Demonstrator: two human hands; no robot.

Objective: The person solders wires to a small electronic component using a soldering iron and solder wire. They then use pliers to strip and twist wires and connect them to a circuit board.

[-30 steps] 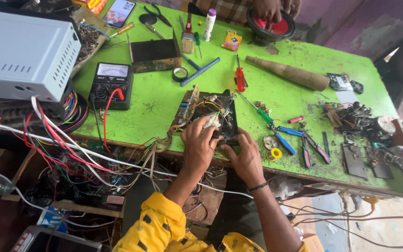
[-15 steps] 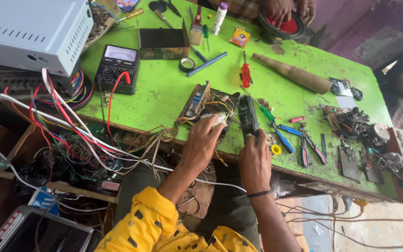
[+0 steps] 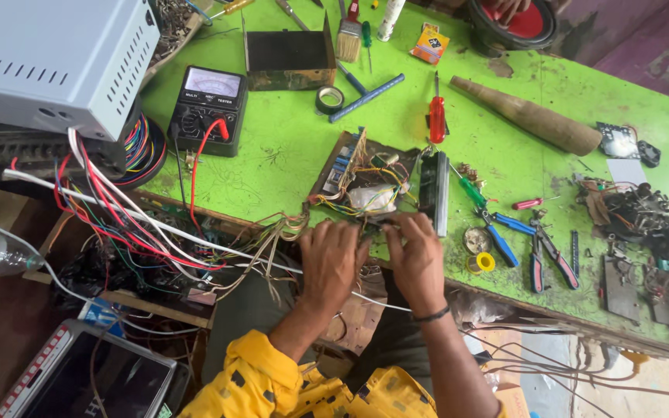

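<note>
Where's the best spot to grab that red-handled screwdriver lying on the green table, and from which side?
Take the red-handled screwdriver by its thick red handle, coming straight down from above with the fingers pinching across its width. It lies flat on the green table, shaft pointing away from the person, with bare table on both sides of the handle. The thin metal shaft would probably slip, and its near end sits close to the circuit board.

The left hand and right hand cover the circuit board's near edge; their grip there cannot be told. The red bowl is cut off by the top edge.
</note>
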